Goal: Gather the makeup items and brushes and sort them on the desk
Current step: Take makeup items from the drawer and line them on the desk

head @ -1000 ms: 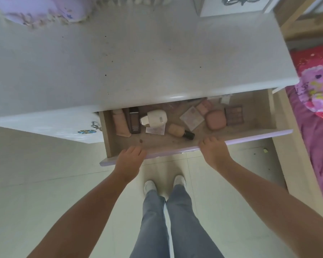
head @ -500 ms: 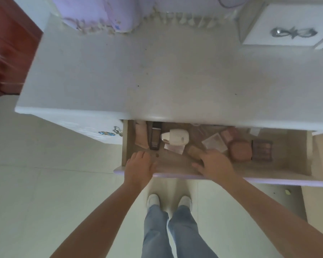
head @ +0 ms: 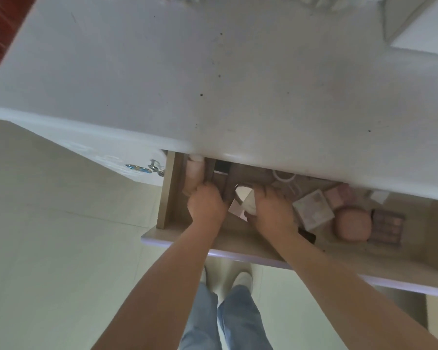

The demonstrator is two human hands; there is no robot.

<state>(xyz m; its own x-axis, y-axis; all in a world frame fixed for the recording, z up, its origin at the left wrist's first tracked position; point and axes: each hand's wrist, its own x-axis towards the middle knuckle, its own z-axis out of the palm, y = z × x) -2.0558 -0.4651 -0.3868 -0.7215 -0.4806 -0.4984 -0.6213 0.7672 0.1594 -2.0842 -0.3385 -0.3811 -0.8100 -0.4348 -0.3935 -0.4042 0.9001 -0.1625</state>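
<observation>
Open drawer point(head: 167, 198), left hand point(head: 206, 204) gripping pink tube point(head: 194, 176), right hand point(head: 272, 210) gripping white bottle point(head: 247, 199)

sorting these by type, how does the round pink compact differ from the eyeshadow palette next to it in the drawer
The round pink compact is a rounded, domed case, plain pink and closed; the rectangular eyeshadow palette is flat and shows a grid of mauve and brown pans. The compact lies left of the palette, nearer the hands. Both lie untouched at the right end of the open wooden drawer, close side by side.
</observation>
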